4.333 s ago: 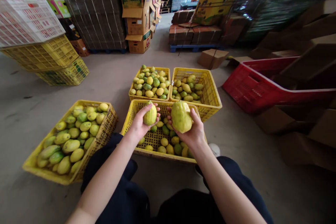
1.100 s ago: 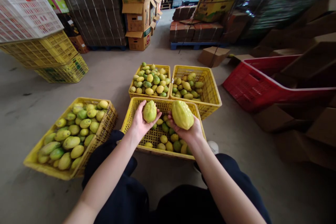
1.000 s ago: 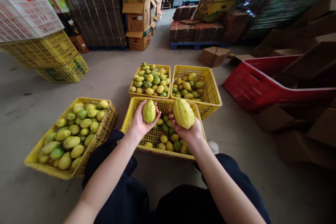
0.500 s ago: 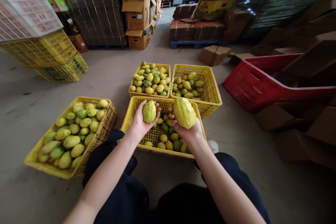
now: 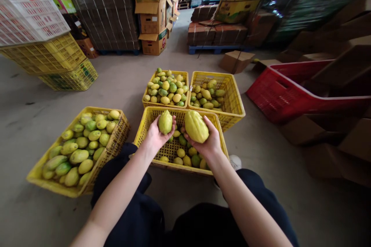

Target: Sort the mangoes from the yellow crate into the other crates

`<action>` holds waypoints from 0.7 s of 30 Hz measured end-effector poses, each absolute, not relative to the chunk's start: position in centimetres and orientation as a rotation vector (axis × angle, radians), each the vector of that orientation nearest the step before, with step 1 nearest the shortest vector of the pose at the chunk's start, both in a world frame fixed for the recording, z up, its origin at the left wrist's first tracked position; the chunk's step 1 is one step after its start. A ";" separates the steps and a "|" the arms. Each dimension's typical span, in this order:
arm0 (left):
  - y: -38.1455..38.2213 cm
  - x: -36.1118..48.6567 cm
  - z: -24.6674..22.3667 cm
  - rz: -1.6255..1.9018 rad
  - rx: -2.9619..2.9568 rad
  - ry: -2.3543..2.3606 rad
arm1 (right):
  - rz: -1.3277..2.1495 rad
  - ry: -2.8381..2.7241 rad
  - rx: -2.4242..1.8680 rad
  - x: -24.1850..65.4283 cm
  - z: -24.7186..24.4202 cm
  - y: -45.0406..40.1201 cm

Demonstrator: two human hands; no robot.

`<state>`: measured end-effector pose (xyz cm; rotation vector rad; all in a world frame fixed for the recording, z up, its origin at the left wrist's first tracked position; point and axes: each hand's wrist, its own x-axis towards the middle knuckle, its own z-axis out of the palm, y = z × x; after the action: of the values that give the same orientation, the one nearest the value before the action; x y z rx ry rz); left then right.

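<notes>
My left hand [image 5: 156, 136] holds a small yellow-green fruit [image 5: 165, 122], fingers curled round its underside and right side. In my right hand [image 5: 209, 142] lies a larger, ridged yellow fruit [image 5: 196, 126], with the thumb at its right side. Both hands are above the near yellow crate [image 5: 224, 144], which has yellow and green fruits [image 5: 187, 160] at its bottom. Behind it stand a crate full of mixed fruits [image 5: 165, 85] and a partly filled crate [image 5: 236, 94]. Another crate [image 5: 123, 121], heaped with fruits, stands at the left.
Stacked white and yellow crates [image 5: 58, 52] stand at the far left. A red crate [image 5: 272, 94] and cardboard boxes [image 5: 327, 162] are on the right. Farther back are a small carton [image 5: 237, 61], box stacks [image 5: 150, 21] and a loaded blue pallet [image 5: 217, 49].
The larger fruit has shifted left and tilted in my right hand, whose thumb now shows on its right side. My left hand has barely moved.
</notes>
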<state>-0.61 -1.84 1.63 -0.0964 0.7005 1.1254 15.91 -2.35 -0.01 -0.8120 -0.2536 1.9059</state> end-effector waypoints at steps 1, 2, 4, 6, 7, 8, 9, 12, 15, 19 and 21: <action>-1.8 -0.6 1.7 1.129 -0.083 0.699 | 1.930 -0.255 -0.816 16.0 0.0 -2.3; -1.8 -0.6 1.7 1.131 -0.073 0.697 | 1.953 -0.251 -0.818 16.0 0.1 -2.2; -1.9 -0.5 1.9 1.124 -0.066 0.685 | 1.980 -0.230 -0.822 15.9 0.3 -2.1; -2.0 -0.4 2.0 1.120 -0.078 0.665 | 1.979 -0.209 -0.813 15.7 0.4 -2.2; -2.0 -0.4 2.0 1.117 -0.093 0.658 | 1.981 -0.205 -0.807 15.7 0.4 -2.2; -2.1 -0.4 2.1 1.114 -0.110 0.652 | 1.984 -0.206 -0.800 15.6 0.3 -2.2; -2.1 -0.4 2.2 1.111 -0.128 0.646 | 1.988 -0.211 -0.795 15.6 0.2 -2.2; -2.2 -0.6 2.3 1.100 -0.157 0.626 | 1.986 -0.239 -0.793 15.6 -0.2 -2.2; -2.1 -0.6 2.3 1.092 -0.149 0.608 | 1.975 -0.258 -0.793 15.8 -0.6 -2.1; -1.8 -0.5 2.0 1.138 -0.097 0.749 | 1.953 -0.244 -0.794 15.9 -0.7 -1.9; -1.7 -0.4 1.8 1.200 -0.093 0.852 | 1.922 -0.202 -0.786 15.8 -0.7 -1.9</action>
<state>-0.36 -1.66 1.78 -0.0935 0.8519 1.2005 15.81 -1.91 -0.65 -0.7858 -0.2017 1.9215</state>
